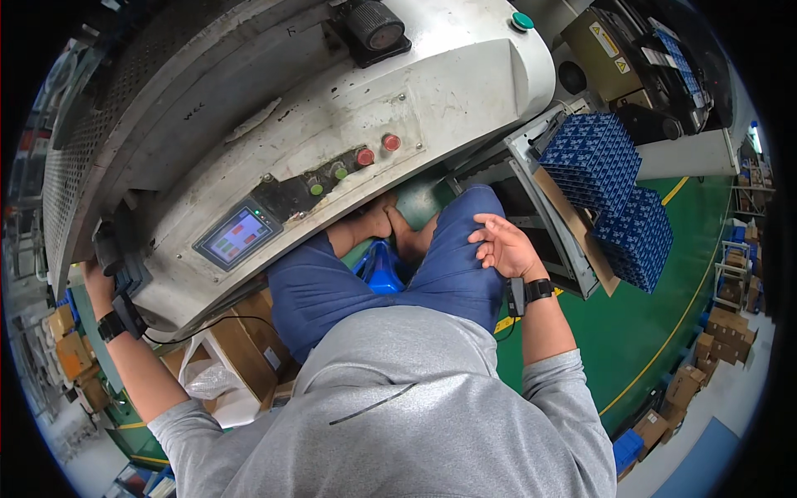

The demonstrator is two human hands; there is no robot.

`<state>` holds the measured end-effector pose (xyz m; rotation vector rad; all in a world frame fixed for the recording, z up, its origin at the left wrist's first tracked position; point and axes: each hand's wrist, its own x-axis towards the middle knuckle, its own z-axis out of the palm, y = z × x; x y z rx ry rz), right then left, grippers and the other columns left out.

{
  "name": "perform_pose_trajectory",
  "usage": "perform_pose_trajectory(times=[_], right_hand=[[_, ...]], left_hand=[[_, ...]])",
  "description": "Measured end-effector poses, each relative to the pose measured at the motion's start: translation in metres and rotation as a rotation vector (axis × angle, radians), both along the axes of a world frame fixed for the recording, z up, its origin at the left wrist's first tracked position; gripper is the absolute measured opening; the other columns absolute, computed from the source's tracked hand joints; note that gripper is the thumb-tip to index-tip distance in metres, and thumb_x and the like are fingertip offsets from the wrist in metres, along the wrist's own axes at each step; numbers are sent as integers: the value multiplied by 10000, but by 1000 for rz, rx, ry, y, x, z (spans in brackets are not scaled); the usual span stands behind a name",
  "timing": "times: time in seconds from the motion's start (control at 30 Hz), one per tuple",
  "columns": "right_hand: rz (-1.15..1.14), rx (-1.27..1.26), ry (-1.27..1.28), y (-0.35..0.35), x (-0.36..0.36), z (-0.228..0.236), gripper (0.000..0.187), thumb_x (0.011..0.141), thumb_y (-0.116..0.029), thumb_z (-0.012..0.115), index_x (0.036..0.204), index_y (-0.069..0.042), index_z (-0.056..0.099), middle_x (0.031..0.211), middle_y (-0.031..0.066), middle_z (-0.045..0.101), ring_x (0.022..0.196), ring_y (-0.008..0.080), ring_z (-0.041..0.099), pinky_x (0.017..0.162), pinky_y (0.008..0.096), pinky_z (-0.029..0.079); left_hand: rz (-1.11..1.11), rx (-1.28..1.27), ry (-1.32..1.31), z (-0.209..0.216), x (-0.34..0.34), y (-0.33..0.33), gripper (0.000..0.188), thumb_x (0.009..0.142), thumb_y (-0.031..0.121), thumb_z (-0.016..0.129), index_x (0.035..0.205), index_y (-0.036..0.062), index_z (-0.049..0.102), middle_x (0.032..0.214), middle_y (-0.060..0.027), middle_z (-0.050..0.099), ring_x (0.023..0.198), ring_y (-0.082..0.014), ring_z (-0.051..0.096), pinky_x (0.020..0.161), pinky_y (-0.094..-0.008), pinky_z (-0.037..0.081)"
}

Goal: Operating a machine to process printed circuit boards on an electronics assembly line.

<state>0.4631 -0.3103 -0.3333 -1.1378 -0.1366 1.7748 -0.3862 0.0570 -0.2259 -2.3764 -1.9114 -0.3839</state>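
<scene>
My right hand (508,246) hovers by my right thigh, palm partly up. Its fingers are loosely bent and apart, with nothing in them. At the far left, my left hand (98,284) reaches to the end of the white machine (465,91). A black fitting (124,264) stands right by that hand; its fingers are hidden, so I cannot make out any grip. Both wrists wear black strapped devices. Between the hands, the machine's front carries a lit touch screen (237,235), green buttons (340,173) and red buttons (365,156).
Stacks of small blue boxes (594,162) stand on a cardboard sheet (573,224) over a metal frame at the right. A black motor (369,26) sits atop the machine. Open cartons (241,353) lie left of my legs. Yellow lines cross the green floor (598,357).
</scene>
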Motion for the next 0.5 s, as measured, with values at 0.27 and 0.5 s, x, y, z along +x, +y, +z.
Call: perform_pose_trajectory(times=[0.27, 0.5], right_hand=[[-27, -10, -29, -7, -1, -4, 330, 1027, -259, 522, 1294, -65, 503, 1005, 152, 690, 702, 199, 701, 557, 305, 597], [-27, -32, -81, -6, -5, -9, 313, 1026, -247, 525, 1282, -69, 509, 973, 132, 697, 686, 186, 695, 546, 291, 586]], left_hand=[[56, 56, -139, 8, 27, -4, 467, 900, 229, 655, 1290, -11, 563, 1326, -178, 592, 1240, -318, 549, 1020, -357, 399], [11, 17, -69, 8, 24, -2, 470, 902, 226, 648, 1293, -19, 556, 1313, -196, 596, 1247, -343, 536, 1028, -376, 396]])
